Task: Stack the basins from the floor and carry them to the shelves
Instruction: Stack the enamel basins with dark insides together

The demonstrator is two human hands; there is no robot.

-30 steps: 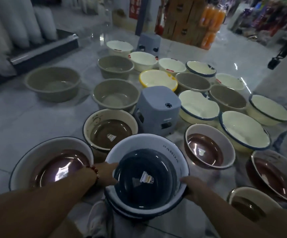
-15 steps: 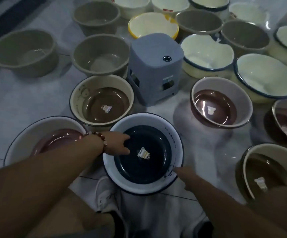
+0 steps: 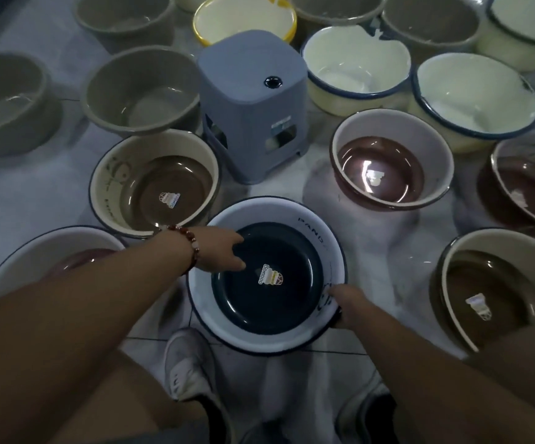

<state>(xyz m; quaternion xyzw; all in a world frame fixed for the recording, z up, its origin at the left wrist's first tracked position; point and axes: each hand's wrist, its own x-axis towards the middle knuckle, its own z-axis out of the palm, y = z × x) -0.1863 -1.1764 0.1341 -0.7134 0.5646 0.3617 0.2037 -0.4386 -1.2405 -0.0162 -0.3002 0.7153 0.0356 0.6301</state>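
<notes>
A white basin (image 3: 269,213) with a dark blue bottom and a sticker sits low in front of my feet. My left hand (image 3: 219,251), with a bead bracelet on the wrist, reaches over its left rim, and the straight fingers rest on the inner wall. My right hand (image 3: 344,304) grips the right rim with the thumb inside. Around it on the floor stand a brown-bottomed cream basin (image 3: 115,187), a white basin (image 3: 35,248) at the left, a maroon-bottomed basin (image 3: 394,129) and another brown-bottomed basin (image 3: 484,245) at the right.
A grey plastic stool (image 3: 250,100) stands just beyond the held basin. Grey basins (image 3: 141,88) lie at the back left and cream blue-rimmed basins (image 3: 355,65) at the back right. My white shoes (image 3: 186,370) are on the pale tiled floor (image 3: 371,232).
The blue-bottomed basin has come down lower in front of me and the view has tilted down. My left hand shifted from the rim to inside the wall; my right hand stays on the right rim.
</notes>
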